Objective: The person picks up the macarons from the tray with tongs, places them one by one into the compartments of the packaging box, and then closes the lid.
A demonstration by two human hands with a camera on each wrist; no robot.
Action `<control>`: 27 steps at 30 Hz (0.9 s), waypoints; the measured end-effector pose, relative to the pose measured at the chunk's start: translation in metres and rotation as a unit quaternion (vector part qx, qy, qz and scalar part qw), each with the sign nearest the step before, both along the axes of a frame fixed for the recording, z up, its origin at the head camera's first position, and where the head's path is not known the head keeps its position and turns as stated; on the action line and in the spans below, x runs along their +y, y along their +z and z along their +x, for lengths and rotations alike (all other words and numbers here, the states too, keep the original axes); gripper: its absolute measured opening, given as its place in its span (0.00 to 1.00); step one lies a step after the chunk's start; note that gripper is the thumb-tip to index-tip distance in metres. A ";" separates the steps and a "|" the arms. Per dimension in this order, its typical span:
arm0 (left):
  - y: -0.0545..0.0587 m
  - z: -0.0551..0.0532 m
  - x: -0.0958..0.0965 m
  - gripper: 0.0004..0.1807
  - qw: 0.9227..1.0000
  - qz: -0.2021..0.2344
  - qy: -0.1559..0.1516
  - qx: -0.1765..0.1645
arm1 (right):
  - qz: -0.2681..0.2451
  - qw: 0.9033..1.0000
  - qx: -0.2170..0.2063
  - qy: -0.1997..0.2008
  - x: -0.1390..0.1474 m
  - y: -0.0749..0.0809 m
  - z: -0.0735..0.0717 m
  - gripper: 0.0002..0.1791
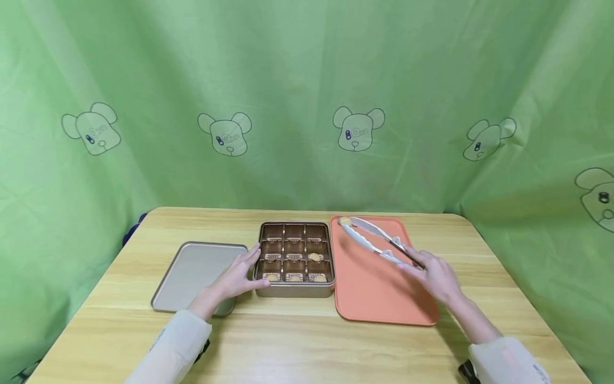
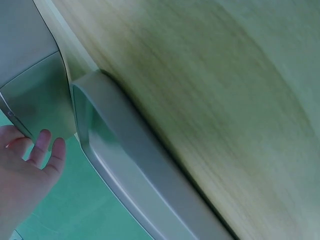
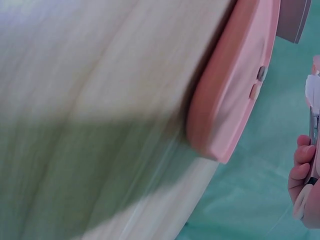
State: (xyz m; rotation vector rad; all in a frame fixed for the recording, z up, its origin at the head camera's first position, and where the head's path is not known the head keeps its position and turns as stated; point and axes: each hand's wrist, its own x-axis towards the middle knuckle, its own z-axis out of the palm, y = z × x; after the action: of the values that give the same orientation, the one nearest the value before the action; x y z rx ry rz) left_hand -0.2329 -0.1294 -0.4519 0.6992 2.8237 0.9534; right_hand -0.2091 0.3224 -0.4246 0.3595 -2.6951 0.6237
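My right hand grips metal tongs with white tips and brown handles over the coral tray. A small round cookie is at the tongs' tips, above the tray's back left corner. My left hand rests at the front left corner of a square tin, fingers along its left side and thumb along the front. Inside, a brown divided insert has cookies in all three front compartments and a cookie in the middle row's right one. In the left wrist view, the fingers touch the tin's wall.
A flat metallic lid lies left of the tin, partly beneath my left forearm. The tray stands against the tin's right side. Two small pieces on the tray, one dark, show in the right wrist view. A green curtain hangs behind the wooden table.
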 end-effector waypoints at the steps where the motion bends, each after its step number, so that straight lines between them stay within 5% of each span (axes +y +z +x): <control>1: 0.000 0.000 0.000 0.51 1.000 -0.001 0.000 -0.001 | 0.000 1.000 0.003 0.003 -0.001 0.001 0.000 0.28; 27: -0.001 0.000 0.000 0.50 1.000 -0.001 0.004 0.003 | 0.003 0.997 0.025 0.075 -0.049 0.000 -0.013 0.28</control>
State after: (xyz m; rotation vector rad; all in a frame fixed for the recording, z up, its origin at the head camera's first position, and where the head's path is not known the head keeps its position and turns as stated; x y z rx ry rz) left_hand -0.2327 -0.1296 -0.4528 0.6931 2.8344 0.9510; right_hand -0.2223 0.2736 -0.4250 0.5746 -2.6397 0.6391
